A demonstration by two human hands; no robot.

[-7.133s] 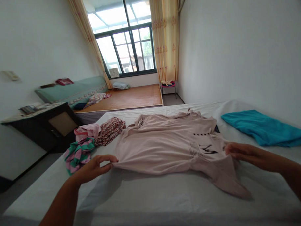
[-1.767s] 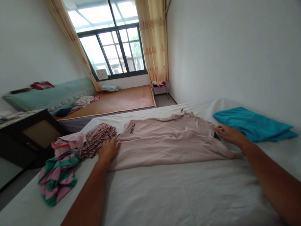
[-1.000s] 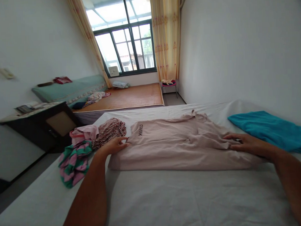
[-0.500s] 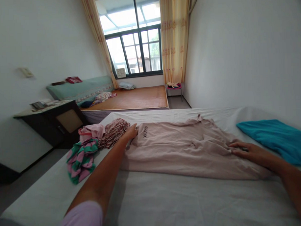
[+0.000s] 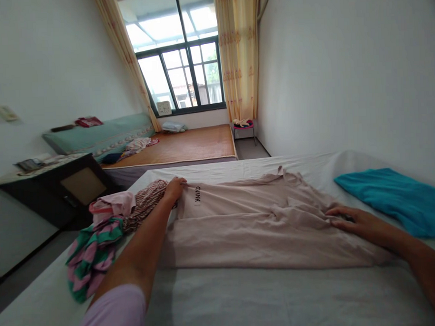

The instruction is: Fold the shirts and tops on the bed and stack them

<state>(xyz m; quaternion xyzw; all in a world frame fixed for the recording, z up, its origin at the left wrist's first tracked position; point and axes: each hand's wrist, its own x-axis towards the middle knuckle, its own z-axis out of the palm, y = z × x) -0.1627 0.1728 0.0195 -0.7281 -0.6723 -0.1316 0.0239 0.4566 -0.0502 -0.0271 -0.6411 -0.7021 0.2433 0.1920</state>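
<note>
A dusty-pink shirt (image 5: 241, 238) with black lettering at its left end lies spread across the bed in front of me, partly folded over along its length. My left hand (image 5: 175, 188) is closed on its far left corner. At the shirt's right end, my right hand (image 5: 348, 219) has its fingers drawn together on a bunched part of the cloth; the thumb side is partly hidden. Creases gather around the middle and right of the shirt, while the left part is stretched fairly smooth.
Left of the shirt are a striped brown garment (image 5: 145, 203), a pink one (image 5: 114, 204) and a green-and-pink one (image 5: 95, 255). A folded turquoise cloth (image 5: 400, 194) lies at right. Beyond the white-sheeted bed (image 5: 243, 300) stand a dark cabinet (image 5: 47, 188) and another bed (image 5: 198, 142).
My left hand has drawn the shirt's left end outward, so its cloth lies tauter and the near edge straighter. My right hand stays at nearly the same spot. The view has turned slightly right.
</note>
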